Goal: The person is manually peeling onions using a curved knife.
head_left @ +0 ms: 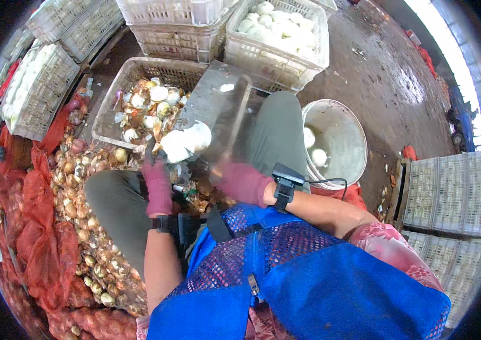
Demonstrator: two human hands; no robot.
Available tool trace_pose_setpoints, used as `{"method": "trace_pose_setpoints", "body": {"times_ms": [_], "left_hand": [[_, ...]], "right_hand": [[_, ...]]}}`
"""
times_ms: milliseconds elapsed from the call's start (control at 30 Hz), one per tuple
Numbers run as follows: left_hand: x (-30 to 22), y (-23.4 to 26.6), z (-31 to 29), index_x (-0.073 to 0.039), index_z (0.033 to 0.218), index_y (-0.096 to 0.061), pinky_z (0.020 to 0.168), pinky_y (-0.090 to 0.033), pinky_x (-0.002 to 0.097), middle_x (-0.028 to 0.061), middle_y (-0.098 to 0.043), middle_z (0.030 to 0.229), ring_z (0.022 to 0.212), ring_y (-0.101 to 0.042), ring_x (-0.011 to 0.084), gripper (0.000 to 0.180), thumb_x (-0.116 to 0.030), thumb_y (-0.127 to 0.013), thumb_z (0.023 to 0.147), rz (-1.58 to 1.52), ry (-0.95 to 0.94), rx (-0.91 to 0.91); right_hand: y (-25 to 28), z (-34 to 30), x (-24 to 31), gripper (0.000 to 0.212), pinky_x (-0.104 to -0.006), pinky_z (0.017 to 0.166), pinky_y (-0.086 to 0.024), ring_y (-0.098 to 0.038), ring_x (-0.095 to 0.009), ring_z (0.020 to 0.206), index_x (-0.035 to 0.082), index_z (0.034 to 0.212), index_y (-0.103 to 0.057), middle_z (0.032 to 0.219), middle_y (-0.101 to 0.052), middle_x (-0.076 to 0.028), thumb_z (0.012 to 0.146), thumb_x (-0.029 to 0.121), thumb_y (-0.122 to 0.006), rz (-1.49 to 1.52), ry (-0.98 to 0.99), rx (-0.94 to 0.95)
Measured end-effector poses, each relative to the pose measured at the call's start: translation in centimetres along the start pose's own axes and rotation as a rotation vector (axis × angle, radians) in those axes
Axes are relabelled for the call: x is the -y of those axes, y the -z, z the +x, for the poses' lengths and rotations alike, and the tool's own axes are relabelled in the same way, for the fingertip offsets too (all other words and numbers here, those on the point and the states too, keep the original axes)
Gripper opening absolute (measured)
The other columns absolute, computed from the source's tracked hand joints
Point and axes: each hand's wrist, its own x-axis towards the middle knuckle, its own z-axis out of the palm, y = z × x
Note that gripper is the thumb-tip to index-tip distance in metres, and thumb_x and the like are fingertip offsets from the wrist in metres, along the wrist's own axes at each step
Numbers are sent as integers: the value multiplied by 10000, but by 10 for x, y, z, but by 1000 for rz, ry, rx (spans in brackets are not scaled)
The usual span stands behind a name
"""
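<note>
My left hand (157, 180), in a maroon glove with dark fingertips, is closed at the edge of a white peeled onion (177, 145). Another white rounded shape, likely a second onion, touches it on the right. Blurred by motion, my gloved right hand (241, 180) is closed on what looks like a small thin knife (199, 159), its tip near the onion. Beyond both hands, a crate (107, 120) holds onion skins (144, 116) and pale onion pieces. A grey board (209, 99) lies across the crate's right side, with a white scrap on it.
To my right stands a white bucket (339, 164) with peeled onions inside. Ahead, a crate (277, 59) of peeled onions sits beside stacked crates (175, 41). Unpeeled onions (90, 226) and red mesh sacks (39, 238) cover the left floor. More crates (450, 195) stand right.
</note>
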Motion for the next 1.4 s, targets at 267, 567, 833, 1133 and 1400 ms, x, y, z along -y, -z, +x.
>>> {"method": "trace_pose_setpoints", "body": {"times_ms": [267, 567, 833, 1133, 1400], "left_hand": [[48, 12, 13, -40, 1305, -489, 657, -478, 255, 105, -613, 1006, 788, -587, 154, 460, 19, -439, 851, -108, -58, -189], [9, -11, 11, 0, 1240, -517, 848, -450, 311, 161, -608, 1141, 976, -583, 219, 427, -40, -527, 815, 38, 119, -64], [-35, -20, 10, 1, 1066, -610, 591, -523, 312, 101, -633, 944, 712, -622, 200, 269, -50, -582, 803, -507, 367, -87], [-90, 11, 93, -48, 1342, -443, 800, -522, 333, 123, -504, 1276, 1000, -588, 223, 524, -209, -609, 871, -434, 169, 63], [-105, 6, 68, -50, 1421, -315, 808, -478, 273, 113, -560, 1158, 1017, -541, 156, 624, -132, -589, 867, -91, -70, 238]], "right_hand": [[-18, 5, 3, 407, -497, 806, -454, -572, -427, 967, 25, 1060, -421, 972, -593, -283, 900, 392, -494, 154, -117, 63], [-35, 4, -42, 342, -445, 801, -481, -592, -352, 934, 41, 1035, -492, 924, -607, -225, 912, 359, -508, -218, 380, -383], [64, -9, 5, 356, -222, 368, -350, -377, -51, 374, 61, 1025, -537, 613, -457, 49, 964, 402, -454, 1944, -229, 498], [73, -38, -6, 280, -193, 458, -376, -443, -34, 493, -7, 1106, -501, 701, -466, 30, 970, 232, -445, 2395, 109, 483], [147, -136, -23, 192, -299, 442, -418, -491, -118, 449, 62, 922, -526, 594, -496, -10, 878, 239, -587, 935, -530, -535]]}}
